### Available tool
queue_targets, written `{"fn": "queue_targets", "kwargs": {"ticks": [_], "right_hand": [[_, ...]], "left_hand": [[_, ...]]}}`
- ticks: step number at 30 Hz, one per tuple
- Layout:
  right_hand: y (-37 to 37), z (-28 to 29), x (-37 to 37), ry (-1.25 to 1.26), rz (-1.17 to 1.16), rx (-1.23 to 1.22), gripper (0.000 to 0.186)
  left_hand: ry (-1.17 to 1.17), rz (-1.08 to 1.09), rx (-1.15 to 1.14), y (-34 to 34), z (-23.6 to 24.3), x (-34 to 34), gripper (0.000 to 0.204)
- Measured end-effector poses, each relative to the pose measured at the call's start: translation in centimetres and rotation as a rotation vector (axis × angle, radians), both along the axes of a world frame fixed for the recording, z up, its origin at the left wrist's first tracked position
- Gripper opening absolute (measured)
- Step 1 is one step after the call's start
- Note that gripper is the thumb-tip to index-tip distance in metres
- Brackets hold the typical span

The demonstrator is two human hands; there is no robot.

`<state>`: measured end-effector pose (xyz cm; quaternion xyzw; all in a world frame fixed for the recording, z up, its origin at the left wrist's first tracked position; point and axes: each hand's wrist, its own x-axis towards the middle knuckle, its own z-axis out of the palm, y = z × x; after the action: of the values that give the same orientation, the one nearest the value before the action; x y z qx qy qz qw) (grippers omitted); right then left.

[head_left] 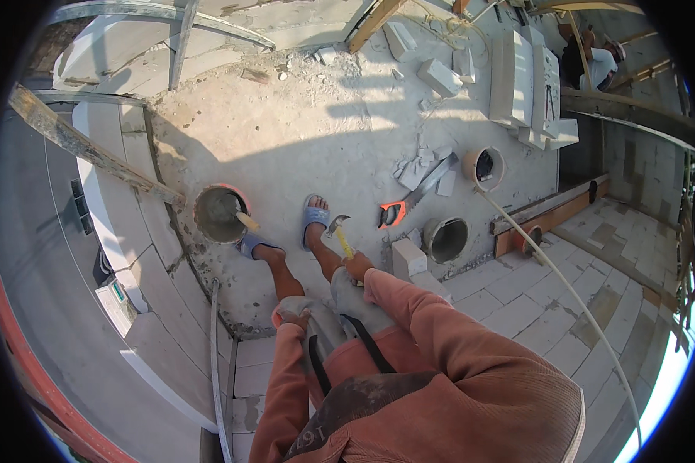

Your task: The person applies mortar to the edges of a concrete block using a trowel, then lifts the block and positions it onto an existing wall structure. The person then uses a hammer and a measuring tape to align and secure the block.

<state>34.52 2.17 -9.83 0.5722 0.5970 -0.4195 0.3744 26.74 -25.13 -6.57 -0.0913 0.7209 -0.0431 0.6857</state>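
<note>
Two hands work at knee level. Leftmost stands a bucket (219, 214) of grey mortar with a trowel handle (247, 221) in it, just beside the left foot. Left hand (292, 315) rests closed on a grey block (340, 305) held at the knees; whether its fingers clamp the block cannot be told. Right hand (357, 267) is wrapped tight round a hammer (340, 234) handle. The hammer's long axis runs up and left from the grip, head lying away from the body, above the right foot. A saw (411, 199) lies farther right, apart, nearer the right hand
</note>
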Motion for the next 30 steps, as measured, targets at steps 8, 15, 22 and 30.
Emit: {"fn": "queue_targets", "kwargs": {"ticks": [8,15,22,30], "right_hand": [[-0.5,-0.5,1.9,0.032,-0.255,-0.093,0.05],[1.2,1.6,2.7,0.003,-0.829,-0.22,0.031],[-0.2,2.4,0.4,0.032,-0.94,-0.286,0.026],[0.9,-1.1,4.0,0.072,-0.931,-0.344,0.029]], "left_hand": [[0.014,-0.008,-0.018,-0.6,0.2,-1.2,0.123],[-0.089,-0.045,0.032,2.6,1.4,-1.9,0.118],[0.09,-0.092,0.081,-1.1,2.1,-4.6,0.113],[-0.031,-0.142,0.098,10.4,6.6,-8.6,0.109]]}}
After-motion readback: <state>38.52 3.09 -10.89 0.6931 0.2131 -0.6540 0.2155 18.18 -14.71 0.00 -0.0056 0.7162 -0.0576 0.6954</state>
